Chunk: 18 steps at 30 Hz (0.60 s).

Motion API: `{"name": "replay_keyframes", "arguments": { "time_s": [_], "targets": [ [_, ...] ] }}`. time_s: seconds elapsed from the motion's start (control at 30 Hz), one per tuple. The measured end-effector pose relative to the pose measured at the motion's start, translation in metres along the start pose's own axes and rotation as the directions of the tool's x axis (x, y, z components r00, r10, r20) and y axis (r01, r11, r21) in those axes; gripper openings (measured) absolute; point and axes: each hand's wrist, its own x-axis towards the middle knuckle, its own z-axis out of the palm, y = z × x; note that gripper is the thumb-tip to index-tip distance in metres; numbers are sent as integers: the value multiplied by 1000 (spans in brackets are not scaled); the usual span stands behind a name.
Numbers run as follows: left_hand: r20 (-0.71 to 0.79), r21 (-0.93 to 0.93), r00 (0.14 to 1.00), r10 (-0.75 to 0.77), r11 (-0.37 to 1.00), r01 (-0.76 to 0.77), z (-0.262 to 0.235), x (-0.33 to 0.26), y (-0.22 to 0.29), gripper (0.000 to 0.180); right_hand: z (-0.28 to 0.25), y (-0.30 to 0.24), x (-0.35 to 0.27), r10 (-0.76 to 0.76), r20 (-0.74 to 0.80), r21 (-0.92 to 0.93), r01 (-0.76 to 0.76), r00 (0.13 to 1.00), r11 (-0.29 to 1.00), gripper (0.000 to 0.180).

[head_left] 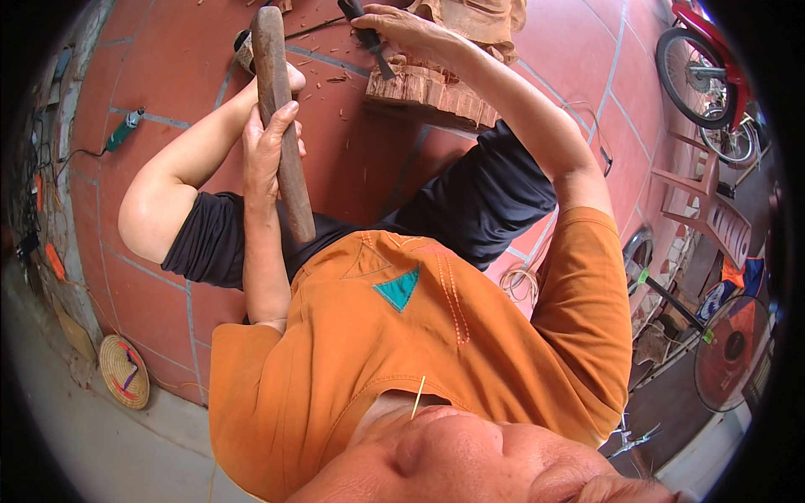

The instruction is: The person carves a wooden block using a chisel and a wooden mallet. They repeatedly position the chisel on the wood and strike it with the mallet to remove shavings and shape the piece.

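My left hand (270,144) is closed around a long, dark wooden mallet (275,67), held upright above my bent left knee. My right hand (404,29) grips a dark-handled chisel (373,49) whose blade points down onto a carved reddish wood block (428,90) lying on the red tiled floor (168,59). The mallet's head is to the left of the chisel, apart from it. Wood chips lie scattered around the block. I sit on the floor in an orange shirt and dark shorts.
A green tool (126,127) with a cord lies on the tiles at the left. A conical straw hat (123,370) rests near the lower left. At the right stand a red motorbike (704,59), a pink plastic chair (708,201) and a floor fan (734,339).
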Motion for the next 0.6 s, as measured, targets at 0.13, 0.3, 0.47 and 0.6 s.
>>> {"name": "replay_keyframes", "arguments": {
  "time_s": [0.13, 0.3, 0.47, 0.6],
  "targets": [
    [14, -16, 1000, -6, 1000, 6, 1, 1, -2, 32, -11, 17, 17, -123, 46, -197, 130, 991, 972, 36],
    [10, -8, 1000, 4, 1000, -4, 0, 4, -5, 33, 1, 25, 19, -428, 38, -385, 409, 903, 827, 54],
    [11, 15, 1000, 3, 1000, -4, 2, 2, -2, 33, 15, 4, -4, -423, 11, -763, 281, 906, 582, 59],
    [1, 37, 1000, 13, 999, -13, -1, 5, -7, 32, 23, -6, -13, -388, 75, -852, 261, 919, 453, 73]
  ]
}}
